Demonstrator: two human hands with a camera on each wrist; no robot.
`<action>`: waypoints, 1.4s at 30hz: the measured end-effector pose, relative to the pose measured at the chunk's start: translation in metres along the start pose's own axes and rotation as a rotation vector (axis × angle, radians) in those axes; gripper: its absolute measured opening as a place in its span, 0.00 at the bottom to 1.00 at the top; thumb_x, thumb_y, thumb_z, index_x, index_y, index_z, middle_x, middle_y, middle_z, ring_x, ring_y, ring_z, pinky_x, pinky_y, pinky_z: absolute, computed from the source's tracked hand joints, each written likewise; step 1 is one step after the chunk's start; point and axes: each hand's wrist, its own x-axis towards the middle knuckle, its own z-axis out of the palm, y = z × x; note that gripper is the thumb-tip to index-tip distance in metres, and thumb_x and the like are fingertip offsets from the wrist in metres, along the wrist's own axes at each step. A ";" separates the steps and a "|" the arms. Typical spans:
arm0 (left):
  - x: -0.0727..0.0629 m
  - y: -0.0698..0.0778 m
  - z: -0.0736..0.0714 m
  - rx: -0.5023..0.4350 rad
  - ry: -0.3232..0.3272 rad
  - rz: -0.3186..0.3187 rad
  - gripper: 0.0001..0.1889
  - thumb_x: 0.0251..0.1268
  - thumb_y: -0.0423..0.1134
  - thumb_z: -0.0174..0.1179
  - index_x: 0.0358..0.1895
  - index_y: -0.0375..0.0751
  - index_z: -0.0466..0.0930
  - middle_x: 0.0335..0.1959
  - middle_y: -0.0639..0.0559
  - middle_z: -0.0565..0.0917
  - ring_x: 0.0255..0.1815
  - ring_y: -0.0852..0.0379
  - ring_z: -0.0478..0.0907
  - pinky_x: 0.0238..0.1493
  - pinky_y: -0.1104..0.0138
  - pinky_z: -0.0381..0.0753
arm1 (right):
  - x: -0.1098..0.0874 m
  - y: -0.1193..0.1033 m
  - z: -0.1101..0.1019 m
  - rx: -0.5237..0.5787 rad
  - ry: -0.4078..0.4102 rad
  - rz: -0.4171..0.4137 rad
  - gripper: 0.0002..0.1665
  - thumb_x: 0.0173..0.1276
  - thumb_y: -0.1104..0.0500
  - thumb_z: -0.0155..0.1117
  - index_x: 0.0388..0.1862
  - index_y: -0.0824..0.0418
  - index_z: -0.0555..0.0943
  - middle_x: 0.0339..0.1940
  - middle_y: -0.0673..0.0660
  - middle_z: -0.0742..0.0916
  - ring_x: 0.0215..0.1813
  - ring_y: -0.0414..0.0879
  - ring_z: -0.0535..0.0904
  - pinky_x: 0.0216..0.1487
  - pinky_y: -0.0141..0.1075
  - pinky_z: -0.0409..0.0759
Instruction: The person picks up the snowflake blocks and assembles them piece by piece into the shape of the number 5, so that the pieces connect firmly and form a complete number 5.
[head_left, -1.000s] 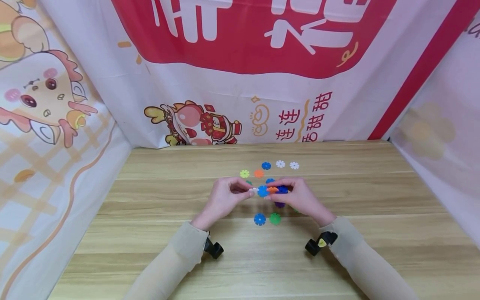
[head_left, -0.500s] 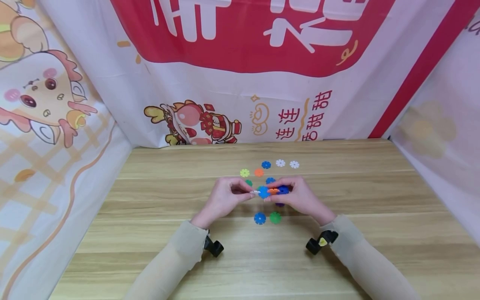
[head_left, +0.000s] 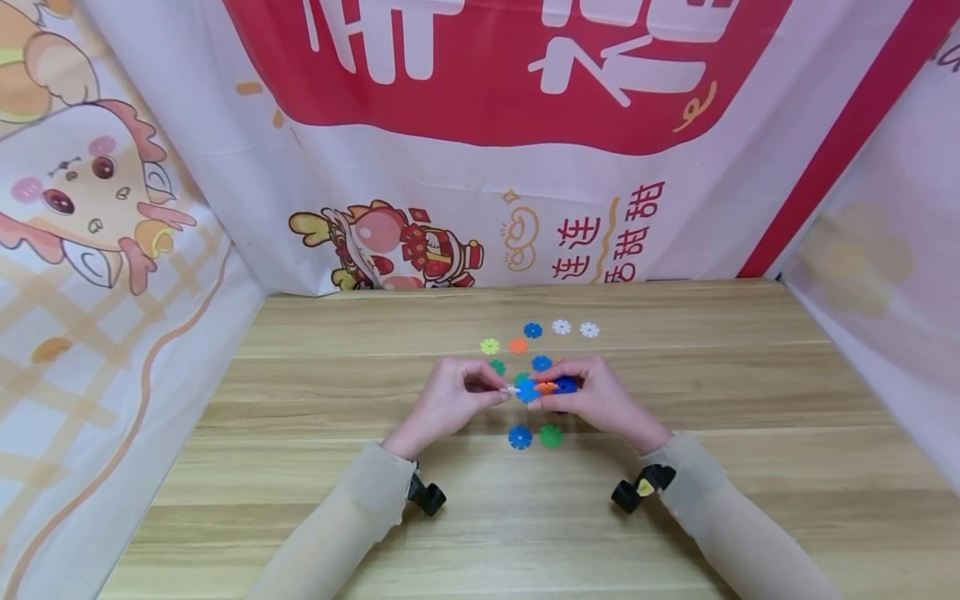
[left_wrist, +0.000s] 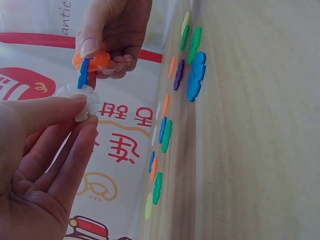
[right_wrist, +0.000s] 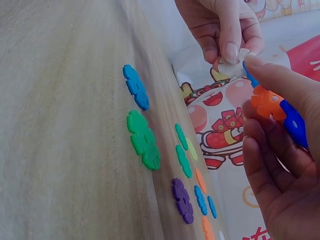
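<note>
My left hand [head_left: 456,398] pinches a white notched plastic disc [left_wrist: 90,108] between thumb and fingers. Its edge meets a blue notched disc [head_left: 527,390], which stands crosswise to it. My right hand [head_left: 602,395] grips a short chain made of that blue disc, an orange disc [right_wrist: 268,103] and a dark blue disc [right_wrist: 295,125]. Thumb and index finger of the right hand hold the chain near the blue and orange pieces, while its other fingers curl below. Both hands are above the table, facing each other.
Loose notched discs lie flat on the wooden table [head_left: 337,350]. A blue disc [head_left: 520,437] and a green disc [head_left: 551,436] are nearest the person. Behind the hands lie several more, among them a yellow disc [head_left: 490,346], white disc [head_left: 561,327] and purple disc [right_wrist: 182,201]. Printed cloth [head_left: 420,167] hangs behind.
Both hands have come slightly lower and closer to the person, still holding the same discs. The white disc stays at the blue disc's edge. Loose discs on the table have not moved.
</note>
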 end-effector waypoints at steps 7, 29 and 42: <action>0.000 0.000 0.000 0.013 0.001 0.024 0.06 0.61 0.31 0.74 0.34 0.49 0.89 0.33 0.58 0.87 0.35 0.57 0.85 0.40 0.64 0.86 | 0.001 0.000 -0.001 -0.021 -0.009 0.017 0.20 0.56 0.46 0.83 0.47 0.47 0.91 0.45 0.50 0.87 0.48 0.53 0.79 0.52 0.49 0.76; 0.000 -0.003 0.003 0.044 -0.011 0.043 0.05 0.62 0.31 0.73 0.36 0.47 0.88 0.34 0.59 0.86 0.35 0.59 0.84 0.41 0.64 0.86 | 0.000 0.000 0.003 -0.044 -0.008 0.024 0.19 0.56 0.45 0.83 0.45 0.48 0.90 0.44 0.51 0.87 0.45 0.52 0.80 0.49 0.46 0.81; 0.005 -0.003 -0.013 0.081 -0.041 -0.015 0.21 0.58 0.36 0.77 0.56 0.45 0.85 0.52 0.48 0.87 0.56 0.45 0.81 0.61 0.51 0.77 | -0.001 0.002 -0.001 0.003 0.050 0.073 0.22 0.55 0.46 0.84 0.47 0.50 0.90 0.48 0.51 0.87 0.48 0.53 0.80 0.53 0.48 0.79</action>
